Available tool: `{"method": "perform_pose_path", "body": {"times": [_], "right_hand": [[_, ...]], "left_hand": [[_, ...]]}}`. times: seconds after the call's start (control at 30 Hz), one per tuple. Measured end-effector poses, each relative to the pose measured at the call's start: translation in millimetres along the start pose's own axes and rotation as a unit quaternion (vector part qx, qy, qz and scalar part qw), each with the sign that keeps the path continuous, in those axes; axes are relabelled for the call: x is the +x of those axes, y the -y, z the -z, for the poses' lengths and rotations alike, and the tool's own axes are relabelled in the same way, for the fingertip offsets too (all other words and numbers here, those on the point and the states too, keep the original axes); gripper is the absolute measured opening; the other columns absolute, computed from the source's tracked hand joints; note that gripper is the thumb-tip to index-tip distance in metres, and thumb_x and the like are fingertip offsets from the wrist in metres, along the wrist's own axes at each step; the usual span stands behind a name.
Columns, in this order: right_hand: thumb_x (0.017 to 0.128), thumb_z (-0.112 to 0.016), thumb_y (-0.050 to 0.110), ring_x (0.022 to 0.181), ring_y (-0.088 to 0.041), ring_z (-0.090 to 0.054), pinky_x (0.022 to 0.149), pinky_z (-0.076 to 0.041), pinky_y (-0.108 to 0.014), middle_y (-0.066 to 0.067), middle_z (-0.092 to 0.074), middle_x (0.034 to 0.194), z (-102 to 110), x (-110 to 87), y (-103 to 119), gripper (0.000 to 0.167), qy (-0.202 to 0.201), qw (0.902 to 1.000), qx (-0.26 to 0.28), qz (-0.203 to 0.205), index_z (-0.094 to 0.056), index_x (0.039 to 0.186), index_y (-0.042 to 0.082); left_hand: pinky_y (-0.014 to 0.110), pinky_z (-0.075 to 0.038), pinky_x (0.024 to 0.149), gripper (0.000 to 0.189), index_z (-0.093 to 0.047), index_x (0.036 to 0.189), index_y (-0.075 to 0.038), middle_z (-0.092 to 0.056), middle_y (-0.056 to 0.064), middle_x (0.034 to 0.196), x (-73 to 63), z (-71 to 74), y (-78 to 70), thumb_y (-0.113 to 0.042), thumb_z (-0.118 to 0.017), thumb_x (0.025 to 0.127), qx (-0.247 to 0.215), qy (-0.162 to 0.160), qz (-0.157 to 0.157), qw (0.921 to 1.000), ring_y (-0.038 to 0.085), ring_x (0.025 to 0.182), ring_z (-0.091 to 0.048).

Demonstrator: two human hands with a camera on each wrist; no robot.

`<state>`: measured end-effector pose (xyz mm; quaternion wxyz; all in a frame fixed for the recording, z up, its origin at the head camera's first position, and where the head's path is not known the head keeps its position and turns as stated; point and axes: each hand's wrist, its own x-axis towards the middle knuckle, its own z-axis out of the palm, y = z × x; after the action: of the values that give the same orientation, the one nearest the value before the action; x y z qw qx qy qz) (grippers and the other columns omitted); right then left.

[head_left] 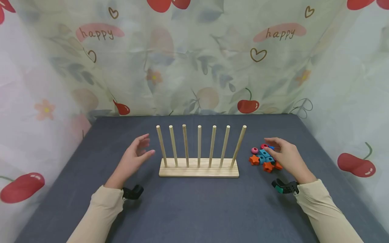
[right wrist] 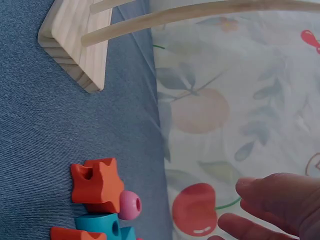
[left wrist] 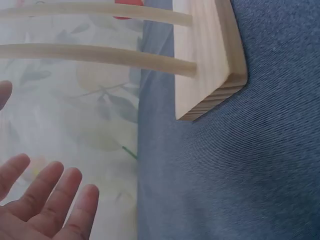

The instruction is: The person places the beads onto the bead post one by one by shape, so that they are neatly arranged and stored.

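Lettering (head_left: 100,32) "happy" behind pegs (head_left: 199,145)

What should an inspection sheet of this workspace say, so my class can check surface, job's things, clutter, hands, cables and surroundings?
Surface: dark grey-blue tabletop, under the rack and beads.
Job's things: wooden rack with seven bare pegs; to its right, a cluster of beads, including orange stars, blue blocks and a pink ball.
Clutter: nothing seen.
Left hand: fingers relaxed, left of the rack, apart from it, holding nothing.
Right hand: fingers relaxed, beside the beads, nothing seen in its grasp.
Cables: nothing seen.
Surroundings: pale printed curtain behind and at both sides, with cherries, hearts and the word "happy".
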<state>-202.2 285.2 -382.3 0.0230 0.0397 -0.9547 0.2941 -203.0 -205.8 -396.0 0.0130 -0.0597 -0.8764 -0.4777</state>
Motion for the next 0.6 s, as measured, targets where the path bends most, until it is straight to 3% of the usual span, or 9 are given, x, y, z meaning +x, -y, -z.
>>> {"method": "perform_pose_path", "body": {"times": [0.13, 0.37, 0.6], "right_hand": [[0.094, -0.057, 0.048, 0.121, -0.042, -0.052, 0.097, -0.043, -0.055, -0.022, -0.053, 0.136, -2, 1.9, -5, 0.063, 0.004, 0.9998, 0.019, -0.008, -0.048, 0.140, 0.005], [0.095, -0.055, 0.046, 0.121, -0.039, -0.053, 0.096, -0.044, -0.054, -0.022, -0.053, 0.136, 1, 12.3, -11, 0.061, 0.014, 0.9981, 0.056, -0.018, -0.047, 0.141, 0.006], [0.093, -0.056, 0.050, 0.118, -0.036, -0.055, 0.098, -0.043, -0.053, -0.021, -0.055, 0.135, 5, 35.2, -14, 0.065, 0.057, 0.9956, 0.070, -0.024, -0.047, 0.140, 0.006]], "left_hand": [[0.054, -0.033, 0.108, 0.071, -0.029, 0.150, -0.008, -0.039, 0.021, 0.148, -0.9, -2.4, 3.9, -0.029, -0.066, 0.093, -0.017, 0.014, 0.010, 0.9997, 0.037, 0.137, -0.037], [0.054, -0.035, 0.107, 0.072, -0.028, 0.150, -0.009, -0.037, 0.022, 0.148, -3.5, -4.1, 6.2, -0.031, -0.065, 0.093, -0.029, 0.038, 0.038, 0.9981, 0.040, 0.136, -0.038], [0.057, -0.035, 0.105, 0.075, -0.027, 0.151, -0.009, -0.037, 0.021, 0.149, -0.4, -7.3, 11.1, -0.032, -0.067, 0.092, -0.056, 0.061, 0.069, 0.9942, 0.038, 0.137, -0.037]]}}
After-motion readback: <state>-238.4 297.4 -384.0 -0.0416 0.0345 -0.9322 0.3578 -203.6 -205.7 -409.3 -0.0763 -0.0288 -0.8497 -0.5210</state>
